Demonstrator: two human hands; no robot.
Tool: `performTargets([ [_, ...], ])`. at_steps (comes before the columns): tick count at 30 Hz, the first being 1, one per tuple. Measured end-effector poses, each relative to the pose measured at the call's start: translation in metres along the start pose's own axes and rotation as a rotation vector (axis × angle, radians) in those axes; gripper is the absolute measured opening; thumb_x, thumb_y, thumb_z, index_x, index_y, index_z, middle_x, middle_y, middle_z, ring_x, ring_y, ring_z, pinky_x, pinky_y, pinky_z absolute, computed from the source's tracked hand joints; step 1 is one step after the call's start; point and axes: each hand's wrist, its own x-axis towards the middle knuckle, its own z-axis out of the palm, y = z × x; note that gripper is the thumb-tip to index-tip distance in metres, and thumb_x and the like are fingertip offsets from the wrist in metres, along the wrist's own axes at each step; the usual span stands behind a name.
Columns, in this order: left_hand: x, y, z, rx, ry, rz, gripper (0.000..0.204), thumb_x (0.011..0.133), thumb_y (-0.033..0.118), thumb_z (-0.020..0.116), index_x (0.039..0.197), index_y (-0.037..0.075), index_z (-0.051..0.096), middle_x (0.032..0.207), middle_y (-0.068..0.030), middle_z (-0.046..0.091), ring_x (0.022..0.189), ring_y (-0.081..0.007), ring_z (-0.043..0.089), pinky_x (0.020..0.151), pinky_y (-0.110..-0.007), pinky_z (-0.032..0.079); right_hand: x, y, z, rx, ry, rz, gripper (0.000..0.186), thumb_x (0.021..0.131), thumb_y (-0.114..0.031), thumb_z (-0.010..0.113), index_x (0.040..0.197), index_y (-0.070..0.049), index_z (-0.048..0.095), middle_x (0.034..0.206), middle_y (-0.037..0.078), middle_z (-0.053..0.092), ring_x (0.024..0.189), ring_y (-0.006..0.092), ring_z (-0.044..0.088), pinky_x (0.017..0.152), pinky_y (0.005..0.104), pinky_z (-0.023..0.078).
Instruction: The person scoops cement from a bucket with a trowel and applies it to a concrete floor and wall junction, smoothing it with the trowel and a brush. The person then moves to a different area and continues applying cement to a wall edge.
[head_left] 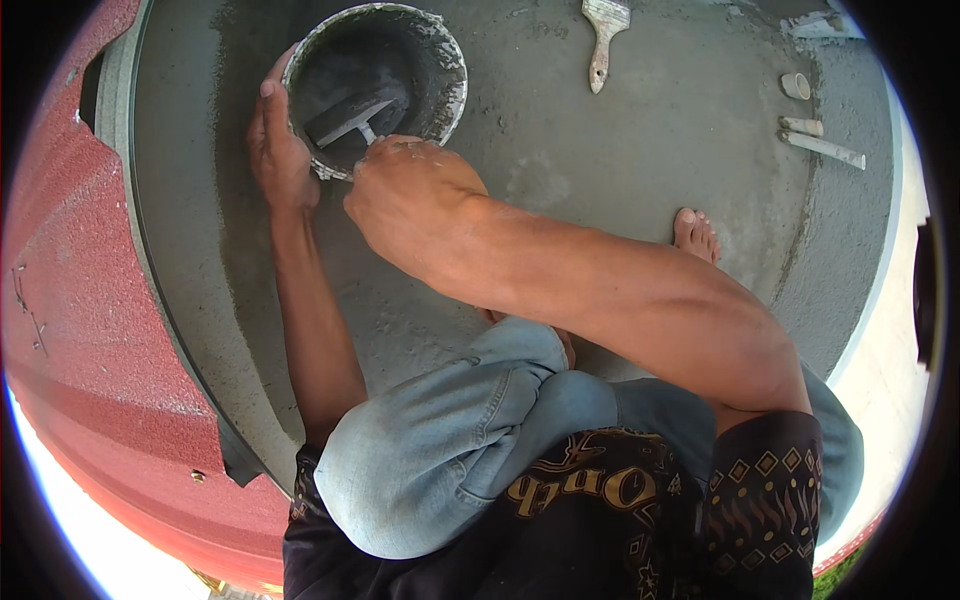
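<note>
At the upper left a round bucket (452,85) is tilted, its pale rim crusted with grey cement. My left hand (282,150) grips the bucket's left side, fingers over the outer wall near the rim. My right hand (410,190) is closed around the handle of a trowel (350,120), at the bucket's near edge. The trowel's flat blade lies inside the bucket against dark grey wet mix (355,75). Most of the trowel handle is hidden in my fist.
A paintbrush (604,45) lies on the grey cement floor (560,150). Pale pipe pieces (825,148) and a small white cup-like piece (796,86) lie at the right. Red roofing (90,260) slopes along the left edge. My bare foot (696,234) rests on the floor.
</note>
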Motion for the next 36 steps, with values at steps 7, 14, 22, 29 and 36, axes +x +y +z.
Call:
performTargets([
  [7,0.002,-0.008,-0.013,-0.014,-0.004,0.006,0.063,0.12,0.046,0.038,0.155,-0.004,0.057,0.152,-0.0161,0.065,0.142,-0.0258,0.06,0.124,-0.04,0.042,-0.02,0.028,-0.001,-0.067,-0.114,0.031,0.04,0.078,-0.014,0.087,0.116,-0.005,0.084,0.119,0.015,0.079,0.116,0.0293,0.075,0.09,0.0386,0.066],
  [14,0.006,-0.009,-0.007,0.029,-0.009,0.048,0.061,0.12,0.045,0.041,0.152,-0.003,0.062,0.15,-0.015,0.066,0.141,-0.0236,0.059,0.124,-0.038,0.04,-0.017,0.015,0.014,-0.124,0.285,0.168,0.029,0.087,-0.011,0.078,0.114,-0.001,0.084,0.117,0.019,0.078,0.115,0.0299,0.075,0.085,0.0356,0.065],
  [22,0.006,-0.002,0.004,0.093,-0.059,0.112,0.055,0.119,0.043,0.048,0.146,-0.001,0.069,0.139,-0.0118,0.074,0.133,-0.0202,0.064,0.12,-0.034,0.043,-0.04,0.049,0.045,-0.353,0.141,0.068,0.025,0.094,-0.016,0.075,0.117,-0.009,0.085,0.134,0.023,0.072,0.113,0.0305,0.076,0.087,0.0349,0.065],
  [29,0.014,0.004,0.0,0.156,-0.132,0.141,0.053,0.118,0.043,0.052,0.142,0.001,0.073,0.136,-0.0099,0.076,0.131,-0.0189,0.066,0.118,-0.033,0.044,-0.032,0.092,0.002,-0.507,-0.181,-0.057,0.049,0.097,-0.009,0.068,0.144,0.006,0.064,0.123,0.024,0.071,0.104,0.0346,0.079,0.078,0.0398,0.068],
  [36,0.034,0.0,-0.002,0.097,-0.116,0.071,0.048,0.114,0.04,0.06,0.137,0.002,0.076,0.132,-0.009,0.078,0.126,-0.0182,0.068,0.114,-0.033,0.047,-0.041,0.083,-0.003,-0.247,0.279,0.114,0.055,0.088,0.001,0.072,0.138,0.02,0.06,0.113,0.03,0.071,0.094,0.0374,0.08,0.069,0.0426,0.068],
])
